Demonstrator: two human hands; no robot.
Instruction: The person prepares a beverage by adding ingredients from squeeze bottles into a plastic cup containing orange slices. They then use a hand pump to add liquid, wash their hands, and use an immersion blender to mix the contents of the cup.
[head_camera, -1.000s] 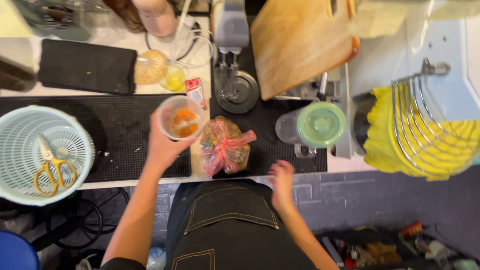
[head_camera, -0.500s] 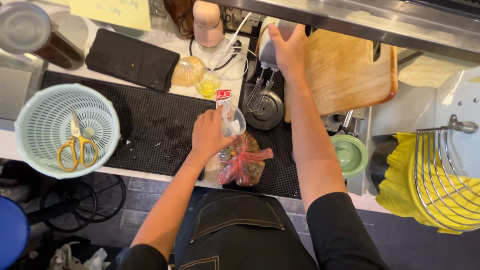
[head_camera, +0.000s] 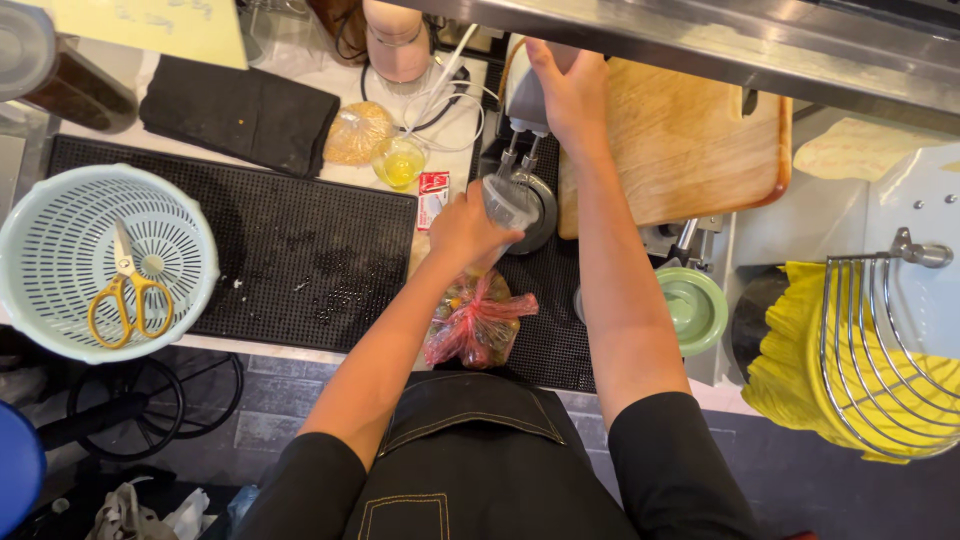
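Left hand holds clear plastic cup under drink mixer; right hand on mixer top.

Left hand (head_camera: 462, 228) closed around a clear plastic cup (head_camera: 508, 203), cup raised to the spindles of the drink mixer (head_camera: 528, 95), above the mixer's round base; right hand (head_camera: 566, 85) wrapped over the mixer's upper body, grip closed on it; wooden cutting board (head_camera: 690, 140) just right of the mixer; pink plastic bag of fruit (head_camera: 478, 322) on the black bar mat (head_camera: 250, 250) below the left forearm; white colander (head_camera: 40, 260) with yellow scissors (head_camera: 125, 295) inside, far left; green lid (head_camera: 692, 308) right of the right forearm; yellow cloth (head_camera: 790, 360) in wire rack (head_camera: 890, 340) at far right.
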